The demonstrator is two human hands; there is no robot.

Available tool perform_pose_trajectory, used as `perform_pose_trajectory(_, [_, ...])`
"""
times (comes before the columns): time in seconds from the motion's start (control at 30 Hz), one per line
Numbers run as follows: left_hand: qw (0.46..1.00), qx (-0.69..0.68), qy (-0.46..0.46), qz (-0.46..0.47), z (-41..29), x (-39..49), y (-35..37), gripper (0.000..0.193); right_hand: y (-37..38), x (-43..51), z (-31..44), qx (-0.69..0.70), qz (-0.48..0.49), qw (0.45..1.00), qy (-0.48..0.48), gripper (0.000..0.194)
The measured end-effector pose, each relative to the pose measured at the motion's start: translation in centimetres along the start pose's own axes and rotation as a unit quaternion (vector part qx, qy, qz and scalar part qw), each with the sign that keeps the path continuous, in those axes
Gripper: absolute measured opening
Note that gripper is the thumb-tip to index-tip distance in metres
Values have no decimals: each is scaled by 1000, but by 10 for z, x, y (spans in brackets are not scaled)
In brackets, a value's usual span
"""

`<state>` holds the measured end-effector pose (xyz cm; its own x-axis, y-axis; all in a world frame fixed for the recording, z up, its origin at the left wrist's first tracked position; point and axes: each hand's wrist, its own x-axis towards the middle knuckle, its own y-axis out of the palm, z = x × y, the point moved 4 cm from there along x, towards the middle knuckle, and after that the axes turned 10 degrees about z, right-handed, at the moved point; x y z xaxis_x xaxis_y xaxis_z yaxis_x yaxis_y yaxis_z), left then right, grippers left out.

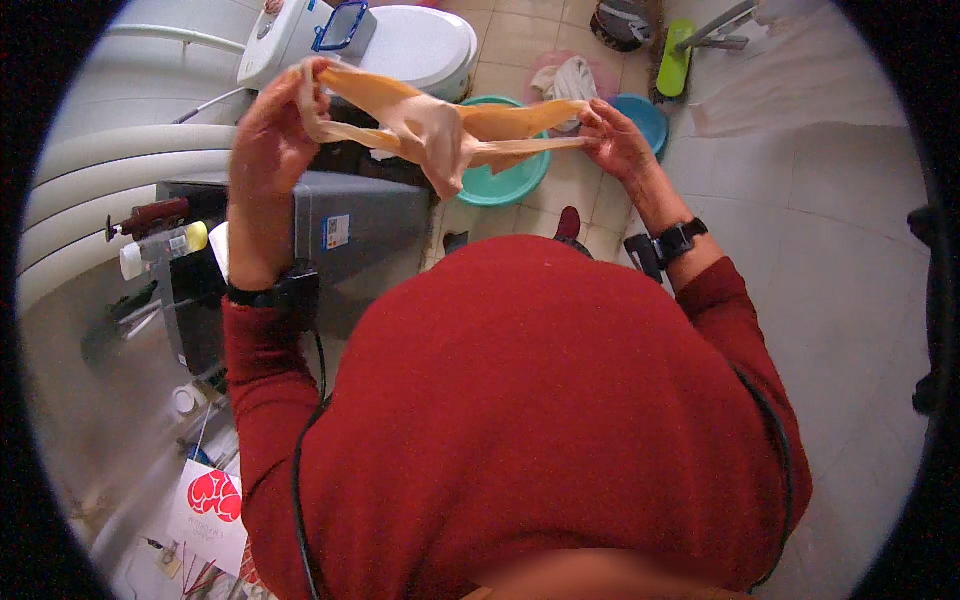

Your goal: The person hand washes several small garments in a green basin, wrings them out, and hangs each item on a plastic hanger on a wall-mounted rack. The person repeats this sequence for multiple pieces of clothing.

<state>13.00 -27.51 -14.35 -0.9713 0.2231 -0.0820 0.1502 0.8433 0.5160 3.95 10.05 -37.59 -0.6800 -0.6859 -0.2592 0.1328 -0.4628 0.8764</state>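
A peach-coloured stretchy garment (pixel 439 135) hangs spread between my two hands, its waistband pulled into a wide loop. At upper left, my left hand (pixel 289 116) grips one end of the band. The other end is pinched in the fingers of my right hand (pixel 611 139), at upper right. The garment's middle sags in folds above a turquoise plastic basin (pixel 499 196) on the floor and hides part of it. Beyond the basin, white and beige cloths (pixel 566 81) lie in a pink basin (pixel 534 71).
A white toilet (pixel 420 45) stands at the top. On the left are a grey cabinet (pixel 367 217), bottles (pixel 165 244) and a paper bag (pixel 214 517). A blue basin (pixel 643 120), a dark bucket (pixel 619 26) and a green brush head (pixel 676 60) are at upper right.
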Motion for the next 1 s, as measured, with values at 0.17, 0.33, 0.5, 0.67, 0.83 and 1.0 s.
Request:
perform_pose_trajectory(0.17, [886, -424, 20, -189, 78, 18, -56, 15, 85, -12, -2, -168, 132, 974, 69, 46])
perform_pose_trajectory(0.33, [868, -481, 118, 14, 60, 49, -42, 20, 101, -13, -39, -457, 171, 861, 146, 46])
perform_pose_trajectory(0.5, [892, -373, 216, -132, 49, 73, -80, 24, 105, -18, -40, -333, 105, 933, 87, 40])
perform_pose_trajectory(0.67, [877, -281, 90, -379, 105, 32, -147, 16, 115, -9, -9, -212, 100, 971, -43, 37])
perform_pose_trajectory(0.83, [936, -280, 34, -213, 116, -2, -144, 17, 92, -6, 9, -306, 44, 947, -83, 33])
perform_pose_trajectory(1.0, [949, -192, 9, -249, 101, -19, -129, 24, 79, -11, 36, -267, -27, 952, -149, 33])
